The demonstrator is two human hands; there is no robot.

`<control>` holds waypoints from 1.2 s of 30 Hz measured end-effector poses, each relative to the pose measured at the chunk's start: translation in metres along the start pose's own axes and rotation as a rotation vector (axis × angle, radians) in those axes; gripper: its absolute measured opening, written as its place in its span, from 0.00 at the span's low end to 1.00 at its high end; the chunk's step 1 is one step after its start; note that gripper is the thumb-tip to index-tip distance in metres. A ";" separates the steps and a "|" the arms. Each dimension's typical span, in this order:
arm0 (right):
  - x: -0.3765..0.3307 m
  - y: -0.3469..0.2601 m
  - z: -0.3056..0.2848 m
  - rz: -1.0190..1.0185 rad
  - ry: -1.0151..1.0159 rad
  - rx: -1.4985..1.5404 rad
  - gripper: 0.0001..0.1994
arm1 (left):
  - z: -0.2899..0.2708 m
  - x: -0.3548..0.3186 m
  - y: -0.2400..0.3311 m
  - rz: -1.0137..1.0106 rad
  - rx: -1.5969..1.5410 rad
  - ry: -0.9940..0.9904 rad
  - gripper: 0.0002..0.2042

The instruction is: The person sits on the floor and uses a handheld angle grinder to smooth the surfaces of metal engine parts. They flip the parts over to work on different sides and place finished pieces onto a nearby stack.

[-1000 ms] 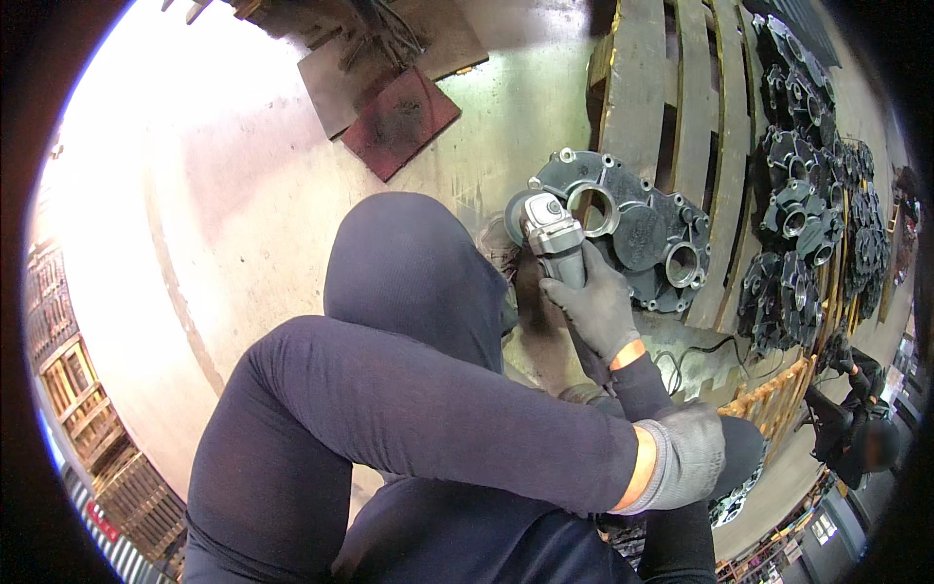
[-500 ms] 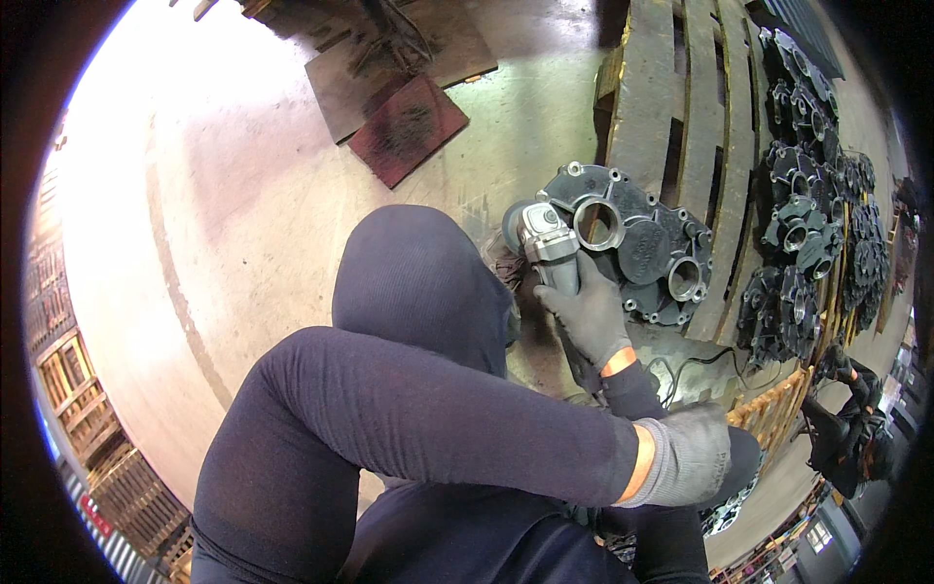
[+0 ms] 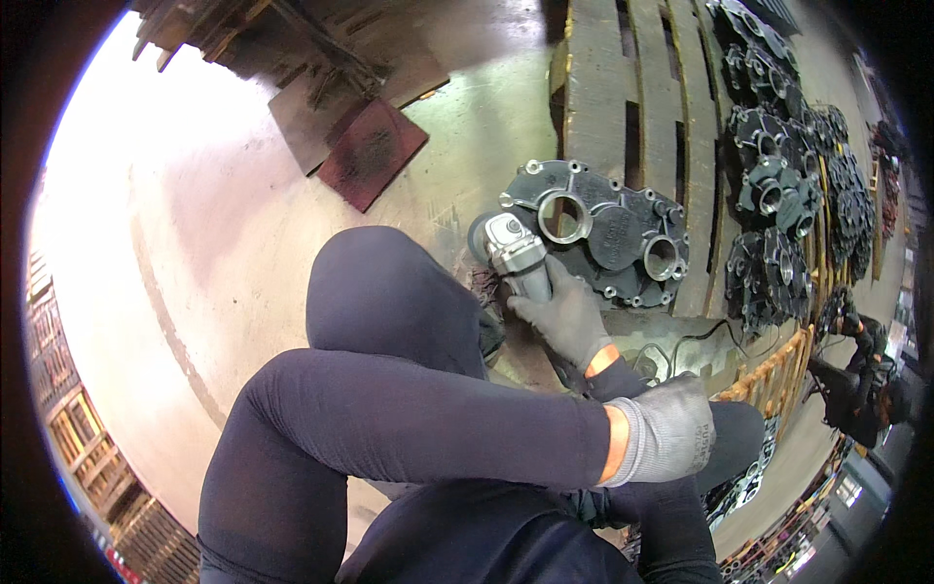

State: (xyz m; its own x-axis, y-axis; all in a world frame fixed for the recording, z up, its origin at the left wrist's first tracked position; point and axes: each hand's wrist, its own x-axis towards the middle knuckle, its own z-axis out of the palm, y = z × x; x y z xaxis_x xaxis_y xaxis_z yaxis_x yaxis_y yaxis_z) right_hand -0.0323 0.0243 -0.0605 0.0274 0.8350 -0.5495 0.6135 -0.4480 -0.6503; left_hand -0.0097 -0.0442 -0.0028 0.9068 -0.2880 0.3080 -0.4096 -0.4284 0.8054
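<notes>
Angle grinder is being gripped by the gloved right hand, its disc hidden behind the knee; left hand is resting closed, its grasp unclear, beside the casting.

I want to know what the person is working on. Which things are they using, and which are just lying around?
In use:
- angle grinder, gripped by the gloved right hand
- grey metal casting it presses against
- left hand, resting on the right arm

Lying about:
- stacked castings
- wooden pallet
- rusty plates
</notes>
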 end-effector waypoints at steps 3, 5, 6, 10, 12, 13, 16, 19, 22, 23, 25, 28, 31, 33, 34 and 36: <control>-0.023 0.014 -0.004 -0.036 0.105 0.053 0.37 | -0.005 -0.004 0.010 -0.030 0.048 0.011 0.12; -0.039 0.019 -0.026 0.024 0.129 0.120 0.37 | -0.014 -0.010 0.027 -0.051 0.108 0.036 0.11; -0.046 0.024 -0.031 0.034 0.176 0.142 0.36 | -0.020 -0.019 0.035 -0.073 0.136 0.046 0.10; -0.071 0.065 -0.056 0.091 0.275 0.248 0.32 | -0.038 -0.041 0.059 -0.095 0.231 0.133 0.07; -0.085 0.067 -0.071 0.207 0.335 0.207 0.30 | -0.043 -0.044 0.061 -0.072 0.257 0.216 0.07; -0.092 0.080 -0.077 0.214 0.364 0.242 0.29 | -0.041 -0.043 0.060 -0.053 0.261 0.255 0.07; -0.117 0.120 -0.103 0.205 0.478 0.319 0.29 | -0.037 -0.036 0.053 -0.047 0.241 0.179 0.06; -0.120 0.141 -0.122 0.175 0.603 0.161 0.28 | -0.047 -0.030 0.058 -0.257 0.258 -0.075 0.08; -0.121 0.166 -0.144 0.224 0.649 -0.008 0.30 | -0.041 -0.025 0.054 -0.225 0.414 -0.184 0.09; -0.120 0.179 -0.149 0.241 0.677 -0.081 0.30 | -0.038 -0.021 0.053 -0.251 0.431 -0.229 0.09; -0.124 0.193 -0.162 0.280 0.671 -0.131 0.34 | -0.037 -0.008 0.049 -0.273 0.452 -0.322 0.09; -0.128 0.203 -0.179 0.342 0.616 -0.222 0.39 | -0.026 0.001 0.040 -0.186 0.446 -0.270 0.09; -0.112 0.207 -0.183 0.341 0.564 -0.295 0.38 | -0.022 0.007 0.038 -0.232 0.467 -0.265 0.09; -0.096 0.200 -0.183 0.338 0.521 -0.297 0.35 | -0.024 0.007 0.037 -0.287 0.441 -0.267 0.09; -0.095 0.194 -0.185 0.330 0.500 -0.267 0.35 | -0.023 0.009 0.035 -0.302 0.424 -0.270 0.09; -0.091 0.178 -0.188 0.356 0.459 -0.232 0.35 | -0.021 0.003 0.031 -0.211 0.451 -0.105 0.06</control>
State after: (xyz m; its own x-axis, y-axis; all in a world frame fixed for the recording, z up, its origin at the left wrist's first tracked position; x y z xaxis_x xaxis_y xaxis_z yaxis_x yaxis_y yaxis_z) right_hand 0.2231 -0.0717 -0.0272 0.5664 0.7225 -0.3965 0.6581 -0.6861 -0.3101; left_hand -0.0176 -0.0405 0.0330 0.9688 -0.2303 0.0911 -0.2425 -0.8069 0.5386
